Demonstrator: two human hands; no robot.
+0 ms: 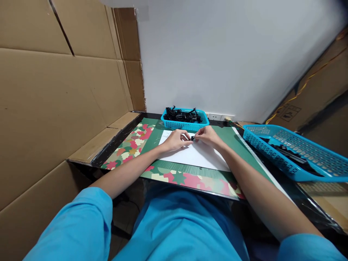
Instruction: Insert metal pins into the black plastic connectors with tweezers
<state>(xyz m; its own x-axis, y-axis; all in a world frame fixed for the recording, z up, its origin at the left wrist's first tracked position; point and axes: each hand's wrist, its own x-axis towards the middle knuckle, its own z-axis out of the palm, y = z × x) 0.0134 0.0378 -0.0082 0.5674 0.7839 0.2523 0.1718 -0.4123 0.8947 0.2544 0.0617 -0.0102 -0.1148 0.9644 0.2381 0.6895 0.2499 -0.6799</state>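
Note:
A small black part is held between my two hands, above a white sheet on the green patterned table cover. My left hand has its fingers closed at the left side of the part. On its right side, my right hand pinches the part with thumb and forefinger. The part is too small for its shape to be made out. Just behind my hands sits a blue basket heaped with black pieces.
A larger blue basket with long black pieces stands at the right. Cardboard walls rise at the left, and a white wall stands behind the table. Sockets are low on that wall.

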